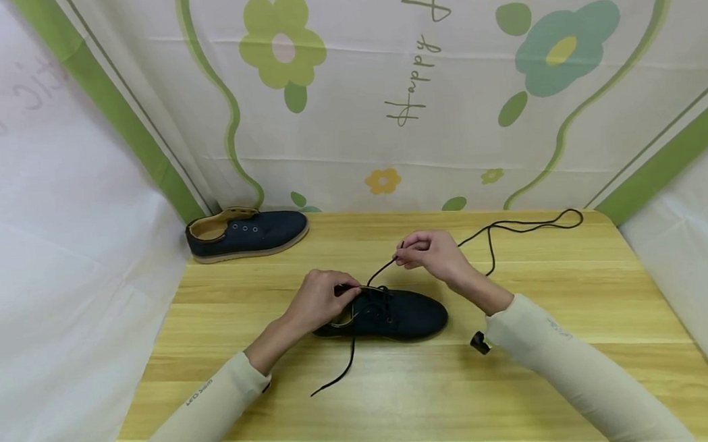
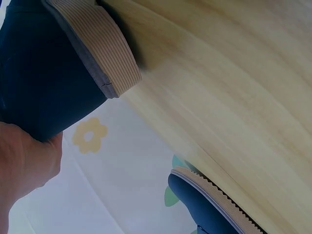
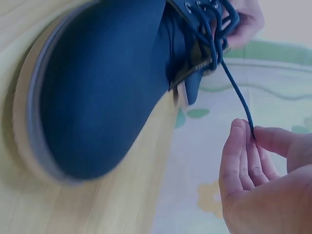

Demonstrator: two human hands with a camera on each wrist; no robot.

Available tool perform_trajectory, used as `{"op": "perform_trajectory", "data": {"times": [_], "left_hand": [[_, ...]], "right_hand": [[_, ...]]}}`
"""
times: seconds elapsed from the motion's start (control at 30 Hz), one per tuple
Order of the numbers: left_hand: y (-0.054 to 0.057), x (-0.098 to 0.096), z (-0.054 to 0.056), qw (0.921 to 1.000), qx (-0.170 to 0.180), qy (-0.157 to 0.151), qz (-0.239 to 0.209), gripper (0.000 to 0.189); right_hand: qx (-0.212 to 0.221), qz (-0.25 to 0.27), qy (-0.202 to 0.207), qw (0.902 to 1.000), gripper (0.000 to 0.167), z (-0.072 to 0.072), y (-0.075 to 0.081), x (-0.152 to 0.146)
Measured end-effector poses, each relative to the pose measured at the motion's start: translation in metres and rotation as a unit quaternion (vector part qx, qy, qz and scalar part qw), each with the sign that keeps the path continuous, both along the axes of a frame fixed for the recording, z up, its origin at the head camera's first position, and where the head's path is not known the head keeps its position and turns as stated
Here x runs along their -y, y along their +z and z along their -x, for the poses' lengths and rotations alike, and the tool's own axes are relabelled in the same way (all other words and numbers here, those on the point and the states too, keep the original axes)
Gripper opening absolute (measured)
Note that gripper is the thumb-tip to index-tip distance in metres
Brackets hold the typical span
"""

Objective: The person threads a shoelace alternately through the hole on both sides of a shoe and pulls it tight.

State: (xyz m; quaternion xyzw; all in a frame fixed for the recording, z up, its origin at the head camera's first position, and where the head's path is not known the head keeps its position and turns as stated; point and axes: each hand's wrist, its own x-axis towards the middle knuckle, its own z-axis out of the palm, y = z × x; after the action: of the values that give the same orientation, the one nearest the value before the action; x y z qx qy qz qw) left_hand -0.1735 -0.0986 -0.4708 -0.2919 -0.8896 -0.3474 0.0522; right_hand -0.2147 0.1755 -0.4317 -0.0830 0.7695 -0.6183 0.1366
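A dark navy shoe sits on the table, its toe pointing right, with a black shoelace threaded through its eyelets. My left hand grips the shoe's upper at the far side of the opening, thumb and fingers pinching the edge. From that far side, the shoelace runs up to my right hand, which pinches it near its end. The right wrist view shows the lace taut between thumb and fingertips. The other lace end lies loose on the table on the near side of the shoe.
A second navy shoe without a lace stands at the table's back left corner. Another black lace lies looped at the back right, partly behind the right hand. White printed cloth hangs along the back and sides of the wooden table.
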Motion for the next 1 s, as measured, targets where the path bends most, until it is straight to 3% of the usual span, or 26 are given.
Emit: {"op": "perform_trajectory", "data": {"times": [0.27,0.47,1.0], "left_hand": [[-0.001,0.0,-0.001,1.0,-0.006,0.002,0.002,0.008],[0.0,-0.001,-0.002,1.0,-0.003,0.005,0.006,0.007],[0.001,-0.003,-0.001,0.9998,-0.006,-0.001,0.018,0.008]], "right_hand": [[0.003,-0.01,-0.046,0.9989,0.022,0.004,-0.002,-0.034],[0.019,0.011,-0.08,0.9966,0.023,0.005,-0.002,-0.055],[0.012,0.041,-0.127,0.991,0.023,0.003,-0.009,-0.101]]}}
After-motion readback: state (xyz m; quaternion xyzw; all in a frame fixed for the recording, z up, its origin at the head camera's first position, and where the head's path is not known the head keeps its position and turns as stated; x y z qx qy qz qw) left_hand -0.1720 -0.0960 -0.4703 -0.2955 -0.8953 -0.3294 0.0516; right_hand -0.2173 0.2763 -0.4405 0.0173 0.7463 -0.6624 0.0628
